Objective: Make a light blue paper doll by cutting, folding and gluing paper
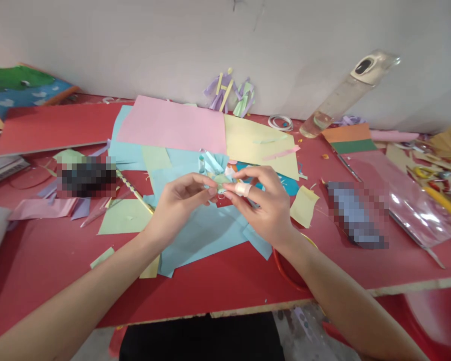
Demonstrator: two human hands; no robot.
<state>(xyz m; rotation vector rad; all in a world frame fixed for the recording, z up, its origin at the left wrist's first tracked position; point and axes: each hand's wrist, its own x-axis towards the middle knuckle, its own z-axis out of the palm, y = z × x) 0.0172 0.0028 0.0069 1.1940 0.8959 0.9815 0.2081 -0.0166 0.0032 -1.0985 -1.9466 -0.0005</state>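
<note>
My left hand (180, 203) and my right hand (272, 203) meet over the middle of the table, both closed in a pinch. Between their fingertips is a small piece of light green paper (221, 179), partly hidden by the fingers. A whitish wrap (242, 189) circles a finger of my right hand. Just behind the fingers lie crumpled light blue paper strips (215, 161). Beneath both hands spreads a sheet of blue paper (206, 235).
Pink paper (176, 123) and yellow paper (261, 135) lie at the back. Two paper figures (221, 90) lean on the wall beside a tilted clear bottle (342, 103). A pencil (135, 193) lies left, a plastic pouch (417, 195) right. The red table's front edge (180, 317) is near me.
</note>
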